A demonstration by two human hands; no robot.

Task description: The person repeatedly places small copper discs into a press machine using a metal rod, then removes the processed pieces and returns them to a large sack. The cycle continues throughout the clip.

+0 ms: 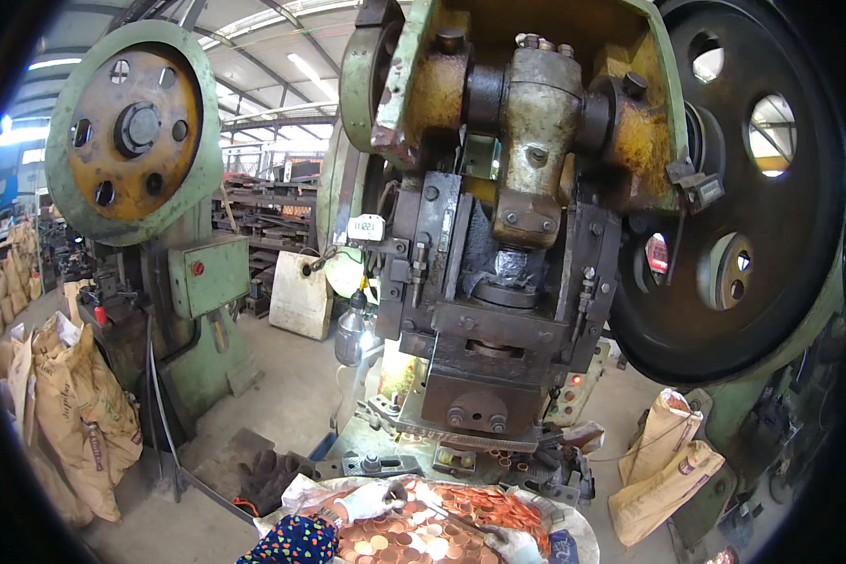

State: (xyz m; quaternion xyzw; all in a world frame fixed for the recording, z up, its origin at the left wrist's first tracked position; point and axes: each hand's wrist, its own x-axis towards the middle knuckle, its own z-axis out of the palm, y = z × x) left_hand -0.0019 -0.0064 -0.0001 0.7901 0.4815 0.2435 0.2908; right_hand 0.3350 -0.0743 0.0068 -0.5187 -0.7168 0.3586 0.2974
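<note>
A pile of round copper discs (395, 543) lies in a pale open sack (296, 493) at the lower middle. My left hand (371, 499), in a white glove with darkened fingertips, is over the pile's far left part. Its fingers look curled together, and what they hold, if anything, is too small to make out. My right hand (517, 543), also white-gloved, is low over the pile's right side. A thin dark rod (462, 521) runs from it across the discs, seemingly in its grip. Just beyond stands the press's die block (479, 399).
A large press ram (536, 141) towers ahead, with a big black flywheel (724, 273) at right. Dark gloves (271, 477) lie left of the sack. Paper sacks (663, 470) stand at right, more sacks (85, 414) at left. A lamp (350, 331) hangs beside the die.
</note>
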